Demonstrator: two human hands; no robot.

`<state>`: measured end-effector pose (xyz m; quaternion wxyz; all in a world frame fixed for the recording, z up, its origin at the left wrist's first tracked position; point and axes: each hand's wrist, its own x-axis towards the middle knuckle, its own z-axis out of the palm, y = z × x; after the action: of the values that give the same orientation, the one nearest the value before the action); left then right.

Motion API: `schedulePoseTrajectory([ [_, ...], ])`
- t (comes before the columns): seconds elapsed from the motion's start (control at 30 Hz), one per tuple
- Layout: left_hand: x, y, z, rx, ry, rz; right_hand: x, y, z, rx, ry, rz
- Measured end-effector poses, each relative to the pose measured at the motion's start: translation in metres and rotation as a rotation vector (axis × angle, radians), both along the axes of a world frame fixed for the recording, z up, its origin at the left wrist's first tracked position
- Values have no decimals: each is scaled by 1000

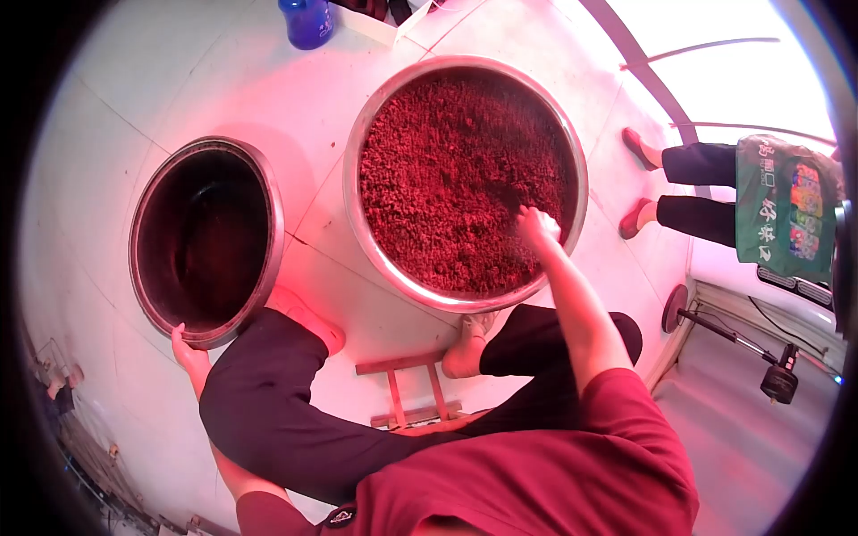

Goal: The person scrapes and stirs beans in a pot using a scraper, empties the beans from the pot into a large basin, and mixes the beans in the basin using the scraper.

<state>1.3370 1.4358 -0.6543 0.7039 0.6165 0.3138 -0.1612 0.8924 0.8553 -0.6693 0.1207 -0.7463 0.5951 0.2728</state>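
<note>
A wide metal basin (353,183) filled with dark red granular material (438,179) stands on the floor in front of me. Over the right part of the material is my right hand (539,228), its fingers closed; whether they hold anything is too small to make out. To the left, a dark round tub (276,210) leans towards my left knee, its inside dark. My left hand (187,350) grips the tub's near rim, with the thumb showing over the edge.
A blue bottle (307,25) stands on the tiled floor at the top. Someone in dark trousers and red shoes (636,219) with a green printed apron (778,210) is at the right. A small red wooden stool (395,393) is between my legs. A black stand (779,380) is at lower right.
</note>
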Motion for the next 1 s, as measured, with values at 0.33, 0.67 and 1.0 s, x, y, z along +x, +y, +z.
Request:
schedulePoseTrajectory([
  [0.33, 44, 56, -45, 33, 233, -59, 61, 96, 0, 72, -176, 480],
  [0.67, 8, 22, 9, 208, 125, -370, -14, 90, 33, 68, -41, 57],
  [1.0, -224, -210, 402, -1057, -859, -1410, -47, 98, 58, -56, -412, -119],
])
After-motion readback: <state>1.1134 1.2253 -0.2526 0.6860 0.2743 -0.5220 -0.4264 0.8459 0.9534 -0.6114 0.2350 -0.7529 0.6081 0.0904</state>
